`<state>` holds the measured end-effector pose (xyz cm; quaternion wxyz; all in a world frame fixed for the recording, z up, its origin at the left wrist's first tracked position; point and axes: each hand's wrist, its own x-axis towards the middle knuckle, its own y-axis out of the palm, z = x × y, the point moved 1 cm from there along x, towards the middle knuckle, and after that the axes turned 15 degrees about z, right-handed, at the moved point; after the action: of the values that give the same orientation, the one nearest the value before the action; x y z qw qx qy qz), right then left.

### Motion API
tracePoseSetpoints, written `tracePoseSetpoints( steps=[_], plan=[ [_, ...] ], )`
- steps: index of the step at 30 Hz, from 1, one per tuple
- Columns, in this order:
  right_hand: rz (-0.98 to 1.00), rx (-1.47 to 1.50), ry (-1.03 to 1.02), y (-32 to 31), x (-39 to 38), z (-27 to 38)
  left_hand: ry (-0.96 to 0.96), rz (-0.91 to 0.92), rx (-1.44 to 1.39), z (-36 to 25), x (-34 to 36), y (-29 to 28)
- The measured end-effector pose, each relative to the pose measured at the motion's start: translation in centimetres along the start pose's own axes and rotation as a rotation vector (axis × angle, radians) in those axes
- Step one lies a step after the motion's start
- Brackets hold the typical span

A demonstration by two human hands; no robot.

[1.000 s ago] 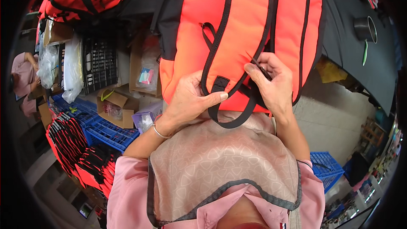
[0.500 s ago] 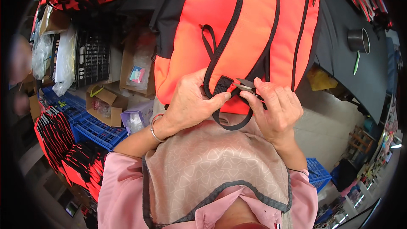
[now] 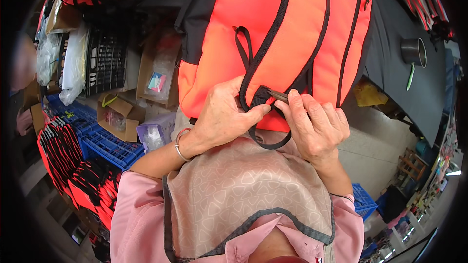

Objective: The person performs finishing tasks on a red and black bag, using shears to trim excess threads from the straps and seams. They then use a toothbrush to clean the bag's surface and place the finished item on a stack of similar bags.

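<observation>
Head view: orange backpack (image 3: 292, 34) with black trim lies on the dark table (image 3: 390, 63), its lower edge at the person's chest. Left hand (image 3: 222, 119) pinches the black strap (image 3: 253, 98) between thumb and fingers; right hand (image 3: 314, 126) is closed on a small dark buckle piece (image 3: 277, 95) at the strap's end, just beside the left fingertips. A metal cup (image 3: 414, 51) stands well apart on the table, blue crates (image 3: 105, 143) below left.
</observation>
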<state>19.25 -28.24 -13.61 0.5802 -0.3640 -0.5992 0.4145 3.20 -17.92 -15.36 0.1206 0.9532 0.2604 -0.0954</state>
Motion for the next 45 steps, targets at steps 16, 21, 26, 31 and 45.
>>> tracePoseSetpoints(
  steps=[16,21,26,31,45],
  plan=[
    [-0.039,-0.201,-0.207,-0.1,1.3,-1.2,-0.027,-0.027,0.091,-0.3,0.3,-0.1],
    [0.083,-0.236,-0.289,-0.9,2.2,-1.3,0.016,-0.028,0.232,-0.8,0.4,0.0],
    [0.158,-0.006,-0.225,-0.6,2.8,-2.3,0.017,-0.002,0.040,0.1,0.5,-0.1],
    [0.170,0.496,0.093,0.5,1.6,-3.8,-0.045,0.048,-0.159,0.4,0.7,-0.4],
    [0.075,0.810,0.169,3.8,-0.5,-1.0,-0.009,0.115,-0.274,0.9,1.1,-0.1]
  ],
)
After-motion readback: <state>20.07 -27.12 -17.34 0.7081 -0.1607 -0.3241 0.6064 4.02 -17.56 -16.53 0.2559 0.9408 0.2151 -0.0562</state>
